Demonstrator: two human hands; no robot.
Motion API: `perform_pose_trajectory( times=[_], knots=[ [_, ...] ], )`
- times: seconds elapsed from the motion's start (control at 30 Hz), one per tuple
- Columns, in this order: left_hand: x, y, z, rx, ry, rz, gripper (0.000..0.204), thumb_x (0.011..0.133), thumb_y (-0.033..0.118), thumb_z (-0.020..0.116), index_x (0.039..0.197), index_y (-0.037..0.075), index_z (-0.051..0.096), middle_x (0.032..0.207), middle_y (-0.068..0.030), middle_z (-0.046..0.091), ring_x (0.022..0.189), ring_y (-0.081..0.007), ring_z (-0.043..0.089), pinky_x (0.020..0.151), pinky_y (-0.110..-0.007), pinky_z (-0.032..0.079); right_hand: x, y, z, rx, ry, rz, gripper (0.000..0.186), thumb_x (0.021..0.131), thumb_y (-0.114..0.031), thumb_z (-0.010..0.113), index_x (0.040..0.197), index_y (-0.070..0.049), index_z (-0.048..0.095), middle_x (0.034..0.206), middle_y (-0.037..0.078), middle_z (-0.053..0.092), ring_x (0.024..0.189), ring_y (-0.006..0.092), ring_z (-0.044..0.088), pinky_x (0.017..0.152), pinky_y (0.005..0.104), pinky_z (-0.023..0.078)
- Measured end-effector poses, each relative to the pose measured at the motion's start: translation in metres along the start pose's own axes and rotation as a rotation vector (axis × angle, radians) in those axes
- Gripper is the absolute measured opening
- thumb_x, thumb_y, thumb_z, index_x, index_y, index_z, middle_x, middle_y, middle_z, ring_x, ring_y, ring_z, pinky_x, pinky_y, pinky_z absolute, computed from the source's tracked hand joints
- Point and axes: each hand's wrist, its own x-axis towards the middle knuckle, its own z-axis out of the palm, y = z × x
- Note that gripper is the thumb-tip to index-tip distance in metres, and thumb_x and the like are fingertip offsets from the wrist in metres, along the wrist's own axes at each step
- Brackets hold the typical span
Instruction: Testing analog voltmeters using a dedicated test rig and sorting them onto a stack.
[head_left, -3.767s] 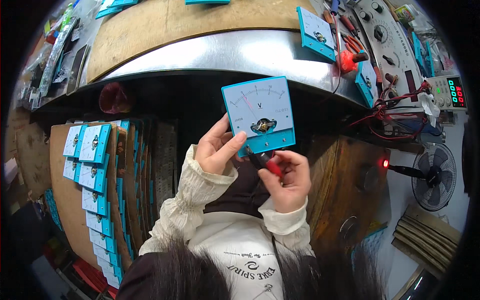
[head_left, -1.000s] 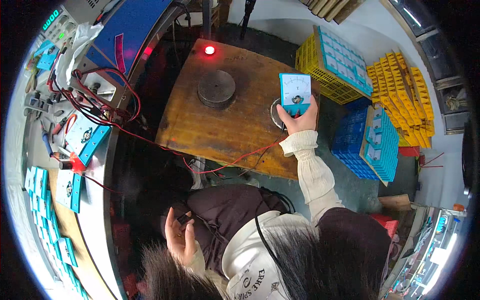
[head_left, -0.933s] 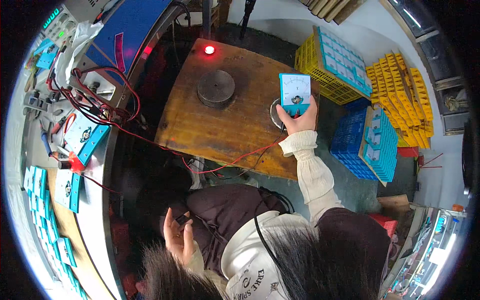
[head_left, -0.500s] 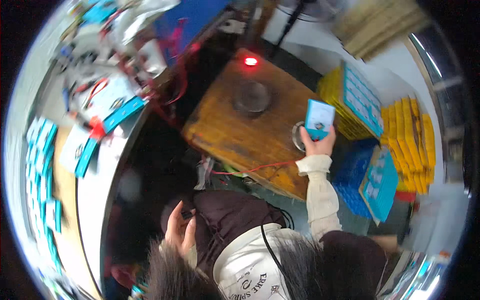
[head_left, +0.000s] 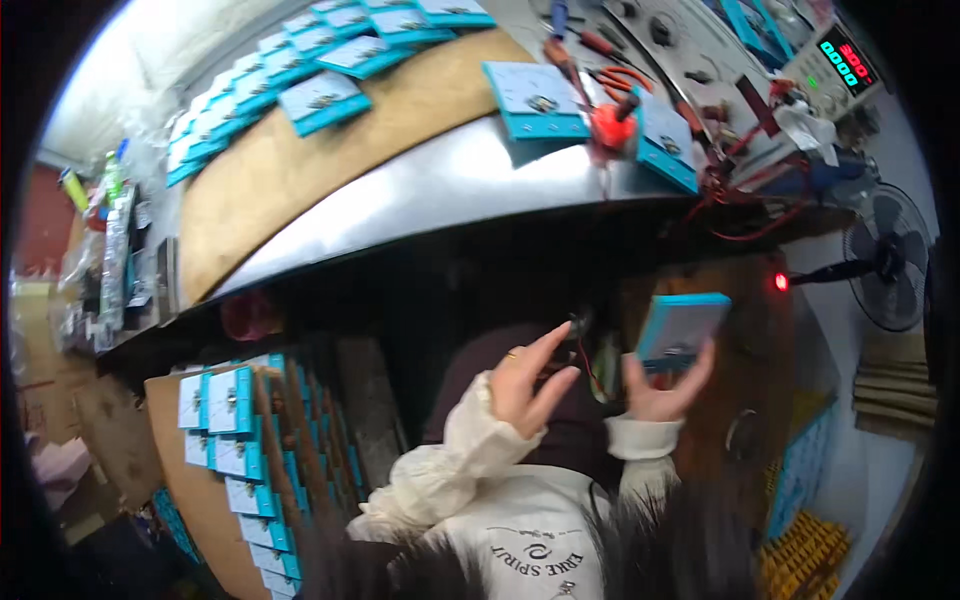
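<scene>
**Holding a teal meter below the counter's edge**

Starting at the left, a slanted board carries rows of teal-framed meters point(head_left: 232, 400) leaning against it, close by the person's left elbow. The left hand point(head_left: 527, 385) is open, fingers spread and reaching toward the middle; something small and dark sits just beyond its fingertips, too blurred to tell whether it is touched. Thin red and black leads point(head_left: 590, 365) hang between the two hands. The right hand point(head_left: 662, 393) grips the panel meter point(head_left: 680, 327) from below, fingers up along its lower edge and thumb on its left side, holding it tilted.

The meter looks like a light, rigid plastic box with smooth faces, likely slippery if pinched flat; its dial window and needle are probably delicate, so the frame's side edges seem the safest hold.

Overhead runs the curved metal rim of the counter point(head_left: 420, 205), crowded with more meters and tools. The space between lap and rim looks tight; freer room lies rightward, toward the standing fan point(head_left: 890, 260).
</scene>
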Motion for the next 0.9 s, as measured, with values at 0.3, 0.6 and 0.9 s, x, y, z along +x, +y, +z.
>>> perform_pose_trajectory(
  times=[0.3, 0.6, 0.9],
  knots=[
    [-0.024, -0.006, -0.081, -0.612, 0.364, -0.217, 0.046, 0.091, 0.006, 0.056, 0.134, -0.003, 0.042, 0.101, -0.0085, 0.066, 0.078, -0.0083, 0.060, 0.063, -0.019, 0.045, -0.038, -0.092, 0.104, 0.367, -0.717, -0.015, 0.094, 0.066, -0.016, 0.085, 0.139, 0.005, 0.030, 0.131, 0.021, 0.046, 0.113, 0.0280, 0.055, 0.092, 0.0363, 0.048],
    [-0.020, -0.013, -0.080, -0.706, 0.203, -0.332, 0.051, 0.092, 0.014, 0.061, 0.136, -0.002, 0.041, 0.099, -0.0091, 0.066, 0.072, -0.0080, 0.060, 0.063, -0.020, 0.048, -0.038, -0.077, 0.069, 0.387, -0.711, 0.446, 0.014, 0.080, 0.002, 0.072, 0.089, 0.003, 0.061, 0.083, 0.008, 0.069, 0.070, 0.0101, 0.066, 0.064, 0.0223, 0.054],
    [-0.010, -0.015, -0.059, -0.703, 0.174, -0.357, 0.055, 0.092, 0.015, 0.061, 0.139, -0.002, 0.038, 0.098, -0.0094, 0.066, 0.068, -0.0068, 0.060, 0.058, -0.019, 0.050, -0.029, -0.065, 0.052, 0.289, -0.692, 0.275, 0.015, 0.079, -0.001, 0.074, 0.088, 0.002, 0.063, 0.080, 0.005, 0.068, 0.069, 0.0061, 0.061, 0.062, 0.0193, 0.049]
  ],
)
